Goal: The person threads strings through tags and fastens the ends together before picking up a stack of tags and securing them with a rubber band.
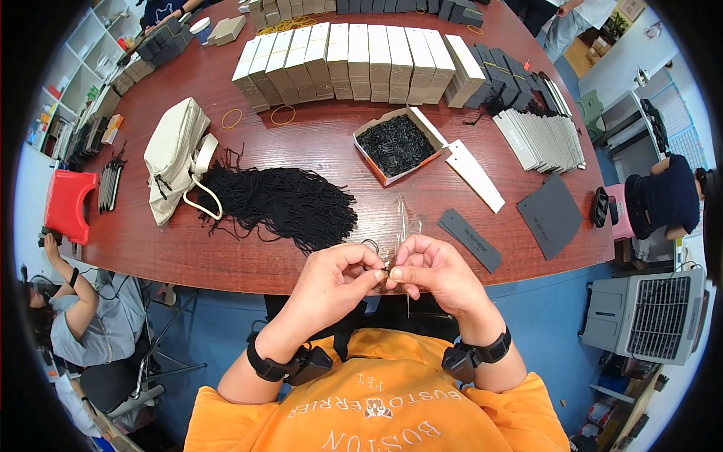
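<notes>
At the table's front edge, my left hand [340, 277] and my right hand [437, 273] meet in a pinch, thumbs against forefingers. Between the fingertips is a small dark item, mostly hidden, too small to name. A thin dark loop shows just above my left fingers. Clear plastic [403, 218] lies beyond my right hand. A heap of black cords [279, 203] rests to the left of the hands. An open box [433, 160] full of small black pieces stands ahead. Right of it lie a white card strip [474, 175] and a dark grey strip [471, 239].
A cream cloth bag [169, 151] sits beside the cords. Stacks of white cards [354, 64] line the far side, with grey cards [553, 215] and a fanned row of cards [535, 139] at right. Another person [90, 313] works at left near a red stool [71, 203].
</notes>
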Demonstrator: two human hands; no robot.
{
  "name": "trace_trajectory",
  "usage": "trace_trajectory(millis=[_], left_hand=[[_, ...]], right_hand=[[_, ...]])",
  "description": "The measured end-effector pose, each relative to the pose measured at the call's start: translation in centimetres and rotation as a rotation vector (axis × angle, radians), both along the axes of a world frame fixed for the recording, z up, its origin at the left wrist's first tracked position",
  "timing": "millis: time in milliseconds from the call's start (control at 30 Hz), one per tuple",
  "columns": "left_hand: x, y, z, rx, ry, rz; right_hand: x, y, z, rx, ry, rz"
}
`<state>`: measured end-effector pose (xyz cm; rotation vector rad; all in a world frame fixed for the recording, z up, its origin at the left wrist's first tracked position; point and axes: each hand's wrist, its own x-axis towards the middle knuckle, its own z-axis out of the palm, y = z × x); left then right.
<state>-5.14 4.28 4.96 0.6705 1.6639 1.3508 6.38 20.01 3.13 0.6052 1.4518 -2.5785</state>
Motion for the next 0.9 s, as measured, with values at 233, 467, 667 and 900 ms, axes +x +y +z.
trace_trajectory(millis=[233, 467, 667, 900], left_hand=[[0.1, -0.3, 0.2, 0.025, -0.156, 0.070], [-0.1, -0.3, -0.3, 0.033, -0.149, 0.051], [0.1, -0.3, -0.1, 0.066, -0.178, 0.068], [-0.3, -1.0, -0.3, -0.007, -0.028, 0.019]], right_hand=[[-0.1, -0.3, 0.1, 0.068, -0.021, -0.016], [-0.2, -0.7, 0.4, 0.196, -0.012, -0.016], [-0.2, -1.3, 1.4, 0.268, -0.035, -0.055], [0.1, -1.5, 2.7, 0.648, 0.078, 0.068]])
